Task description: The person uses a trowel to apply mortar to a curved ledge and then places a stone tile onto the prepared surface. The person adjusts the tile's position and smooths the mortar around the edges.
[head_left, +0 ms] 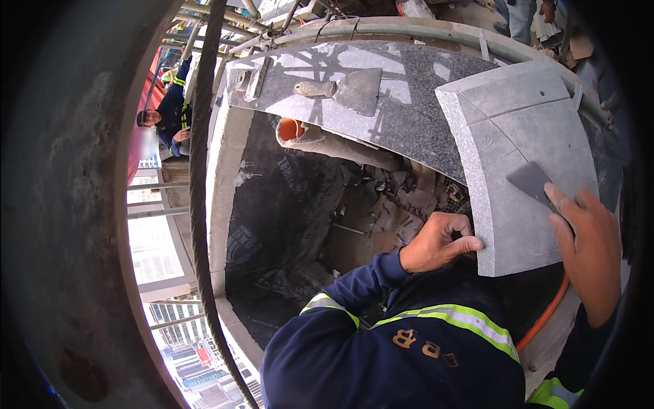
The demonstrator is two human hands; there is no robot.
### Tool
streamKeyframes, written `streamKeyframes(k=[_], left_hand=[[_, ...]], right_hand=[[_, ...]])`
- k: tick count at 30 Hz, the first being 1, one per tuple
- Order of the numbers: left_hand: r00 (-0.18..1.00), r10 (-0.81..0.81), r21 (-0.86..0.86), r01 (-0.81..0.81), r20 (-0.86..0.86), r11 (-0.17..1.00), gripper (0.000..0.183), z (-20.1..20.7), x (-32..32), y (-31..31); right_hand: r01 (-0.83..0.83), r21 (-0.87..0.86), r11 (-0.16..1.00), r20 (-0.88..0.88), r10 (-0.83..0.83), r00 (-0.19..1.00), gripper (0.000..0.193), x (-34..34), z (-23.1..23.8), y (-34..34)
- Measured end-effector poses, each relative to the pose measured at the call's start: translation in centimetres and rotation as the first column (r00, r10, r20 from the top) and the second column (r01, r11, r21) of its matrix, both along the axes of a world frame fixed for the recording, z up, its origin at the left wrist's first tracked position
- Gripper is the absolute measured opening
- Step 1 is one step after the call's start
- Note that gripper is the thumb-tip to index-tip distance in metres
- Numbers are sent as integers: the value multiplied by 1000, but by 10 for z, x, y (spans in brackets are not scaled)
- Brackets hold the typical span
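Observation:
A grey stone slab (538,160) with a speckled edge and thin lines across its face lies tilted at the right. My left hand (443,242) is closed at its lower left corner, the thumb pressed on the edge and the fingertips partly hidden. My right hand (591,249) grips a putty knife (530,181), its dark blade lying against the slab's face; the fingers cover the handle. A second, wider scraper (360,92) with a worn handle rests on the dark speckled stone top (422,102) beyond.
Below the stone top opens a black-lined pit (272,198) with rubble and an orange-mouthed pipe (291,129). A steel cable (203,170) runs down the left. An orange hose (545,313) passes under my right arm. Another person (170,112) is beyond the cable, with buildings far below.

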State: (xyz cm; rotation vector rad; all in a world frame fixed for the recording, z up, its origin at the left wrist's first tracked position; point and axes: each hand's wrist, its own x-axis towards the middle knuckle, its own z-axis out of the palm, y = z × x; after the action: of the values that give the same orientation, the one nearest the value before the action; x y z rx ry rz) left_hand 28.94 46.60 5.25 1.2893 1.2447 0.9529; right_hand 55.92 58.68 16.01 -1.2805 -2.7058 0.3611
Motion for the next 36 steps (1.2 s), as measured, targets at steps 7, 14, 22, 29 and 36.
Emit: streamKeyframes(k=[7, 14, 22, 29, 36], left_hand=[[990, 135, -12, -135, 33, 991, 38, -23, 5, -16], [927, 375, 251, -366, 15, 896, 29, 0, 5, -1], [921, 252, 776, 80, -298, 626, 18, 68, 15, 48], [902, 270, 808, 129, -337, 575, 32, 65, 25, 64], [905, 300, 852, 114, -301, 511, 39, 73, 27, 88]], right_hand=[[212, 45, 976, -335, -185, 924, 57, 58, 56, -14], [260, 61, 964, -383, -218, 898, 45, 74, 82, -24], [628, 228, 744, -805, -219, 551, 36, 87, 98, -51], [857, 220, 467, -973, 48, 224, 33, 120, 93, -107], [929, 146, 339, -981, -70, 180, 33, 124, 89, -133]])
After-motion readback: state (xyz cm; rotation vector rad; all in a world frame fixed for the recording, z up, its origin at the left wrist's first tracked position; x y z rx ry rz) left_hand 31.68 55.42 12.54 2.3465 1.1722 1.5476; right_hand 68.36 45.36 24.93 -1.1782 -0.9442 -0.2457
